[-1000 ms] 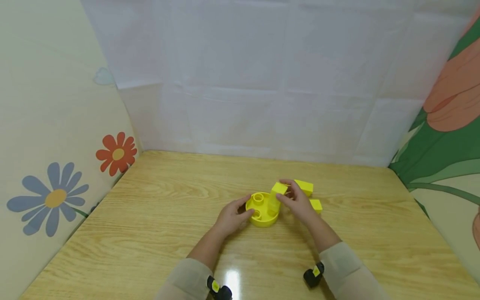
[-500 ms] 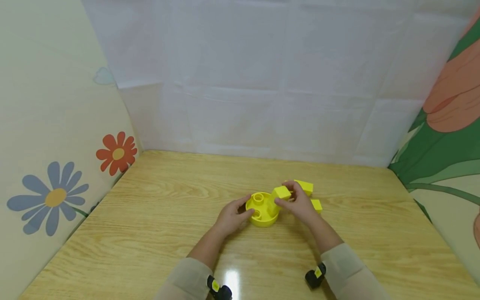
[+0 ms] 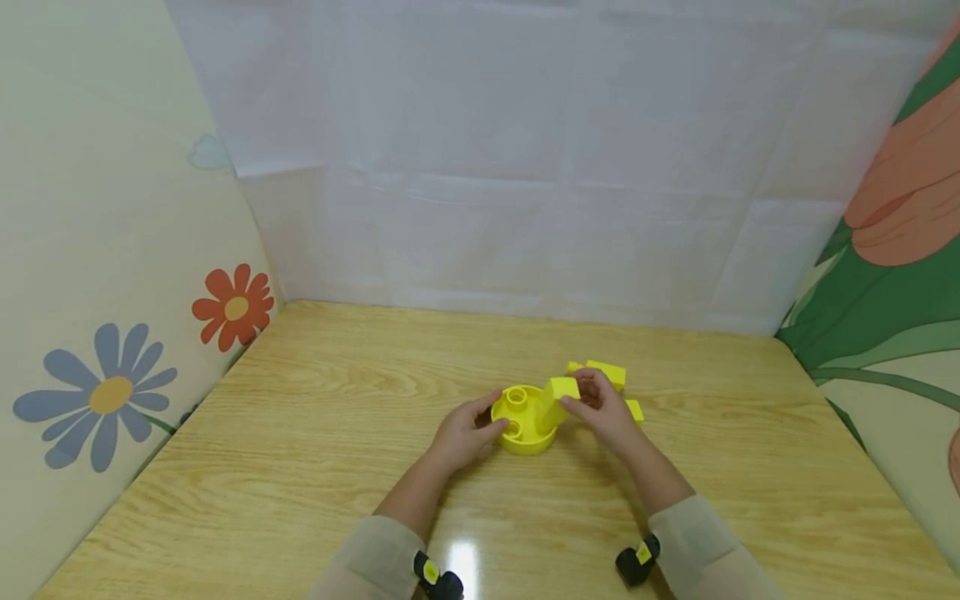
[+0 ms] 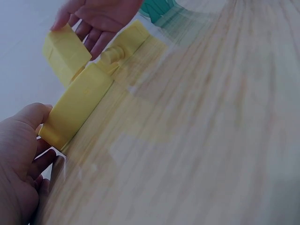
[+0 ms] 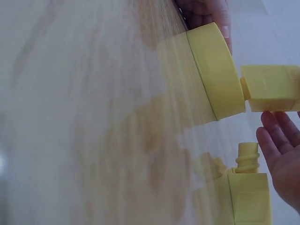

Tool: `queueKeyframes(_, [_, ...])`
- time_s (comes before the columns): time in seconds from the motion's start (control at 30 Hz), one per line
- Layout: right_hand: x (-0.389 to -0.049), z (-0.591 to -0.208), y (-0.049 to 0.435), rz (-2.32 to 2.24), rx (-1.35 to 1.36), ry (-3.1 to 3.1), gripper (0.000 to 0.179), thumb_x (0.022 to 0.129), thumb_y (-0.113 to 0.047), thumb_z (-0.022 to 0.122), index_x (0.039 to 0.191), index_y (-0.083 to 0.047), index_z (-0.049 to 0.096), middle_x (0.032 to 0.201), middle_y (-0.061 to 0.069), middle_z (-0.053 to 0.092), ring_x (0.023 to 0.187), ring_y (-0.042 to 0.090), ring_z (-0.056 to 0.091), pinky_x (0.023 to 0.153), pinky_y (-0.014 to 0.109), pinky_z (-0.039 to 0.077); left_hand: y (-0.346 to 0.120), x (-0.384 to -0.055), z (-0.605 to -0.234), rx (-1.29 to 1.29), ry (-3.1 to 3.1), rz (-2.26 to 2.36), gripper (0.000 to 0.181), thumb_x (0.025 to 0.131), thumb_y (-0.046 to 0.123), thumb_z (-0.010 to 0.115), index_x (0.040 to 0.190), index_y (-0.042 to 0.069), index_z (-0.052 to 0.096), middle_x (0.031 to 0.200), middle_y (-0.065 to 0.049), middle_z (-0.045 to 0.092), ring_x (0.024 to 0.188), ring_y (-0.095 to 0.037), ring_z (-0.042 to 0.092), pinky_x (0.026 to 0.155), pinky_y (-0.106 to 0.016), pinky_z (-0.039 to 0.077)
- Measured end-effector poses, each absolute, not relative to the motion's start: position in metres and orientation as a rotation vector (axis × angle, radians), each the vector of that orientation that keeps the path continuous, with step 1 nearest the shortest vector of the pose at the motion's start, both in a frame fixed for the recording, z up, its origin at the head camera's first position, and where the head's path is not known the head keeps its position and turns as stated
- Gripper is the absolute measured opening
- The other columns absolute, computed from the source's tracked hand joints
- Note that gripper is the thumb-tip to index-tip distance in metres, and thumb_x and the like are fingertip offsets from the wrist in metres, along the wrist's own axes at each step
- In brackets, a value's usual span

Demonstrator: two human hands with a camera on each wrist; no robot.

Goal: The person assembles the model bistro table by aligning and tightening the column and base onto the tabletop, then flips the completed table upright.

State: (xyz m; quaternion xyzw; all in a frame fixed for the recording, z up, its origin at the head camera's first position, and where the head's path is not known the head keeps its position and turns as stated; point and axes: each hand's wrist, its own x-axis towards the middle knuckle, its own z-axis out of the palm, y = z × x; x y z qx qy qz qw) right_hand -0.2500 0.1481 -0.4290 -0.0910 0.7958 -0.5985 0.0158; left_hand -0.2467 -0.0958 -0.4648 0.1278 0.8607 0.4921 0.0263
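A round, shallow yellow plastic base with raised ring sockets rests on the table. My left hand grips its left rim, thumb above and fingers along the side. A yellow block-shaped leg stands at the base's right side, tilted to the right at the top. My right hand holds the leg's upper part between thumb and fingers. In the right wrist view a narrow neck joins the leg to the base; whether it is threaded in there cannot be made out.
Other yellow blocks lie just behind and right of my right hand, one of them a smaller-looking block. In the right wrist view a loose block shows a threaded peg. A white sheet hangs behind the wooden table.
The leg's top has turned and leaned slightly to the right and nearer. My right hand has shifted a little right and nearer with it. The left hand and the base stay put.
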Motion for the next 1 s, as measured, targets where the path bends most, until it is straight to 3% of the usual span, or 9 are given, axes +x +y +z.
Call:
queueKeyframes(0.1, [-0.249,-0.429,0.149,-1.845,-0.279,2.504,0.041,0.094,-0.008,0.064,0.128,0.002,0.046,0.118,0.023,0.060,0.097,0.010,0.055,0.086,0.017,0.046,-0.096,-0.246,-0.463,0.395,2.658,1.525,0.054,0.095,0.026,0.065,0.143,0.005,0.049,0.144,-0.016,0.052,0.135,-0.035,0.047,0.113,-0.050,0.037])
queueKeyframes(0.33, [-0.244,-0.430,0.155,-1.933,-0.410,2.421,0.033,0.095,-0.001,0.053,0.126,0.007,0.046,0.117,0.024,0.057,0.098,0.007,0.053,0.085,0.016,0.047,-0.095,-0.245,-0.463,0.376,2.655,1.519,0.055,0.094,0.028,0.065,0.143,0.007,0.050,0.145,-0.016,0.052,0.135,-0.035,0.046,0.114,-0.051,0.036])
queueKeyframes(0.47, [-0.244,-0.431,0.156,-1.865,-0.408,2.460,0.039,0.094,-0.003,0.059,0.130,0.004,0.047,0.114,0.021,0.056,0.097,0.010,0.052,0.084,0.019,0.047,-0.095,-0.246,-0.464,0.373,2.653,1.524,0.055,0.094,0.028,0.065,0.143,0.008,0.050,0.145,-0.015,0.052,0.135,-0.035,0.046,0.114,-0.050,0.036])
queueKeyframes(0.7, [-0.242,-0.431,0.153,-1.692,-0.446,2.530,0.052,0.094,-0.015,0.066,0.141,-0.004,0.046,0.131,0.023,0.050,0.104,0.025,0.056,0.086,0.028,0.049,-0.095,-0.245,-0.463,0.374,2.649,1.537,0.054,0.095,0.026,0.065,0.143,0.006,0.049,0.145,-0.016,0.052,0.135,-0.035,0.046,0.114,-0.050,0.036])
queueKeyframes(1.0, [-0.240,-0.427,0.140,-1.709,-0.351,2.569,0.050,0.087,-0.014,0.073,0.131,-0.002,0.051,0.127,0.017,0.056,0.114,0.030,0.053,0.098,0.042,0.047,-0.094,-0.245,-0.462,0.369,2.660,1.520,0.054,0.095,0.026,0.065,0.143,0.007,0.049,0.145,-0.015,0.051,0.135,-0.035,0.047,0.114,-0.050,0.036])
